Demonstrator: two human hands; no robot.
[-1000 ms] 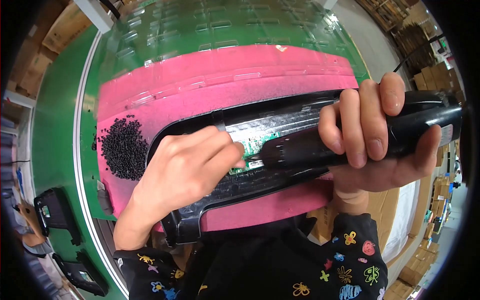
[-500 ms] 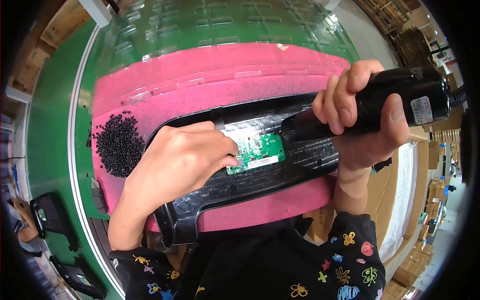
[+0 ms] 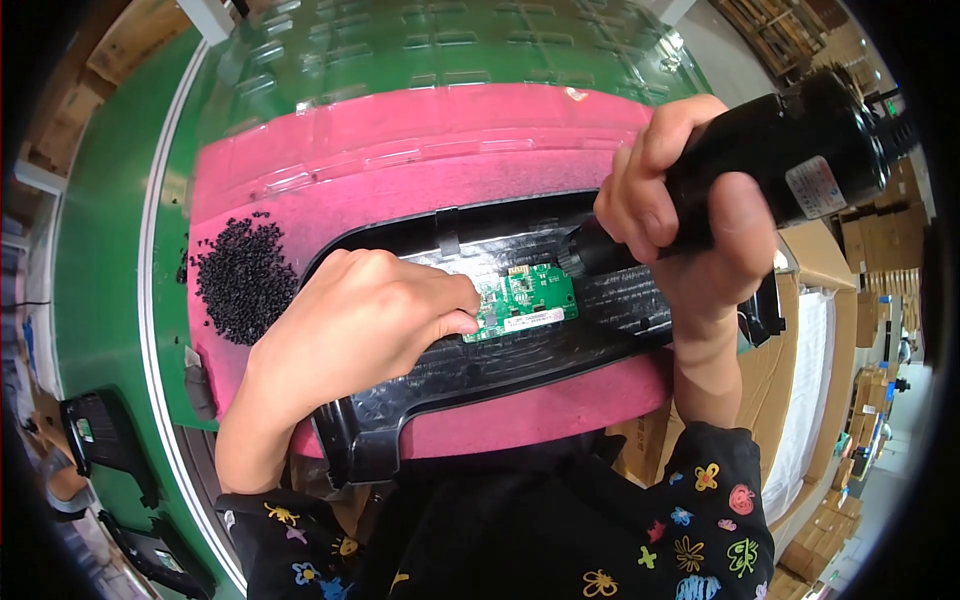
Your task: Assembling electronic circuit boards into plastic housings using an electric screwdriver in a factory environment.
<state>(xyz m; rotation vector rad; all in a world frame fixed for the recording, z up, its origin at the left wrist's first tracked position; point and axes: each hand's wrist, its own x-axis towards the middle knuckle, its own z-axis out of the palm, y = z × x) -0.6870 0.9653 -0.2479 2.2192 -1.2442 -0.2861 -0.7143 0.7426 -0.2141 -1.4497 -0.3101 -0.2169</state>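
A green circuit board [image 3: 545, 292] with a white label strip lies inside a long, curved black plastic housing [image 3: 520, 360]. My left hand [image 3: 365, 320] reaches over the housing's left part, thumb and fingers pinched at the board's left end; the fingertips hide that end. In my right hand [image 3: 690, 200] is a thick black electric screwdriver [image 3: 770, 150], fingers wrapped round its body. It tilts down to the left, and its ribbed nose is at the board's upper right corner. The bit's tip cannot be made out.
Left of the housing is a heap of small black screws [image 3: 243, 275] on a pink mat [image 3: 330, 180]. A clear plastic tray [image 3: 440, 60] covers the far side. Cardboard boxes [image 3: 820, 260] stand at right. More black housings [image 3: 105, 440] lie at left, near another person's arm [image 3: 62, 470].
The screwdriver's rear end has swung up and slightly left, steepening its tilt. The board appears a little farther right, and my left hand keeps its pinch there.
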